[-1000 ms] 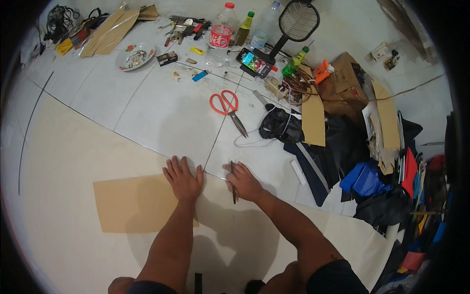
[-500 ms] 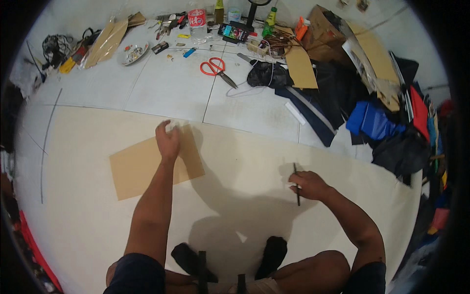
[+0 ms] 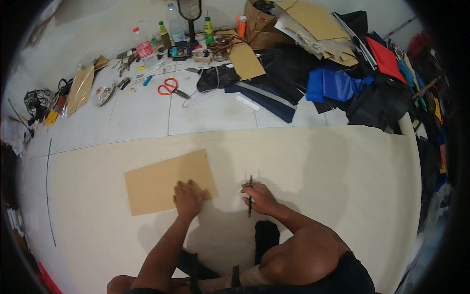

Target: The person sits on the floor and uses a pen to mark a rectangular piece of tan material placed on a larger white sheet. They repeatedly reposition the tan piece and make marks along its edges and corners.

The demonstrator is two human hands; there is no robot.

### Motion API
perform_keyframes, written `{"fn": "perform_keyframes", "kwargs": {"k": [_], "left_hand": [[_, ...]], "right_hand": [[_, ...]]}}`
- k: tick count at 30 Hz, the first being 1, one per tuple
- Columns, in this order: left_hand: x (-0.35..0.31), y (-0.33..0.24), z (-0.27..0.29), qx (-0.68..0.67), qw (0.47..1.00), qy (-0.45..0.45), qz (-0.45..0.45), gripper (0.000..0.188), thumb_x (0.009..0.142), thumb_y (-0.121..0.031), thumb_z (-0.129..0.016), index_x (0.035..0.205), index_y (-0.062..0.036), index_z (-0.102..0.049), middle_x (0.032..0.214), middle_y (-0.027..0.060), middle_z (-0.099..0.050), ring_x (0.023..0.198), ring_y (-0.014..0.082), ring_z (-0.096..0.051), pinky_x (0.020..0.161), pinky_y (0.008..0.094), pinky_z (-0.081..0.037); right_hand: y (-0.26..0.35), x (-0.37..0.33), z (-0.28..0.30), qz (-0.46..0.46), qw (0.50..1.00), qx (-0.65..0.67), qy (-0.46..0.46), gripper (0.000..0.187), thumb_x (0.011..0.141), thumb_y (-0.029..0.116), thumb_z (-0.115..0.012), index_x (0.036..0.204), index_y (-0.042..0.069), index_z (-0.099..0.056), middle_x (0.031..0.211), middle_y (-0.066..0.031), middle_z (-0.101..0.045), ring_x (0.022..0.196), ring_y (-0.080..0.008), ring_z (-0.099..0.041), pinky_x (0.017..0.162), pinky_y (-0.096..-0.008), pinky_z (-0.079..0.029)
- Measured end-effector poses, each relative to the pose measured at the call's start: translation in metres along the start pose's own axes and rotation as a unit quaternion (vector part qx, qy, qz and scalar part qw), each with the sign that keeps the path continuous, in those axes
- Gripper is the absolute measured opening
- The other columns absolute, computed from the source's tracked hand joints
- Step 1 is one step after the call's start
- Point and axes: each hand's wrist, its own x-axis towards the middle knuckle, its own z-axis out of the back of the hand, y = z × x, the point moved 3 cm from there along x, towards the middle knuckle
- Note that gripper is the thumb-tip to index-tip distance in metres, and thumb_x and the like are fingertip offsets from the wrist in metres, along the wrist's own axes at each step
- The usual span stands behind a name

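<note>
A tan cardboard piece, cut with a slanted top edge, lies flat on a large cream sheet spread over the floor. My left hand rests on the lower right part of the cardboard, palm down, with its fingers extended. To the right of the cardboard, my right hand grips a slim black pen that points roughly up and down in the view. The pen's tip is too small to tell whether it touches the sheet.
Beyond the sheet lie red-handled scissors, a black bundle and dark fabric. Bottles and a small dish stand farther back. Blue material is heaped at right, near the sheet's rolled edge.
My left hand has come down from the cardboard's top edge to its lower right part. My right hand has moved left with the pen, closer to the cardboard. The view has shifted right.
</note>
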Motion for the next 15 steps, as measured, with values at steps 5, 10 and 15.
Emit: {"fn": "perform_keyframes", "kwargs": {"k": [5, 10, 15], "left_hand": [[-0.023, -0.085, -0.014, -0.059, 0.984, 0.076, -0.147, 0.070, 0.091, -0.042, -0.069, 0.147, -0.0071, -0.048, 0.153, 0.0333, -0.037, 0.141, 0.0501, -0.037, 0.116, 0.0546, -0.035], [0.003, -0.071, -0.007, -0.174, 0.968, 0.036, -0.177, 0.055, 0.089, -0.029, -0.072, 0.135, -0.0039, -0.058, 0.138, 0.0288, -0.055, 0.129, 0.0434, -0.052, 0.110, 0.0479, -0.044], [0.027, -0.005, 0.021, -0.143, 0.983, -0.107, 0.052, 0.052, 0.086, -0.036, -0.074, 0.126, -0.0049, -0.065, 0.126, 0.0232, -0.061, 0.116, 0.0387, -0.061, 0.102, 0.0485, -0.049]], "right_hand": [[0.003, 0.001, 0.004, 0.030, 0.991, -0.107, -0.073, 0.034, 0.090, 0.021, -0.071, 0.121, 0.010, -0.063, 0.132, -0.0159, -0.060, 0.121, -0.0366, -0.057, 0.101, -0.0520, -0.042], [-0.019, 0.008, 0.012, -0.050, 0.990, -0.076, -0.108, 0.036, 0.086, 0.018, -0.074, 0.119, 0.009, -0.063, 0.127, -0.0162, -0.062, 0.116, -0.0373, -0.060, 0.100, -0.0522, -0.044], [-0.056, 0.014, -0.006, -0.075, 0.981, 0.007, -0.176, 0.036, 0.085, 0.003, -0.076, 0.117, 0.002, -0.059, 0.114, -0.0169, -0.062, 0.092, -0.0318, -0.067, 0.073, -0.0416, -0.058]]}}
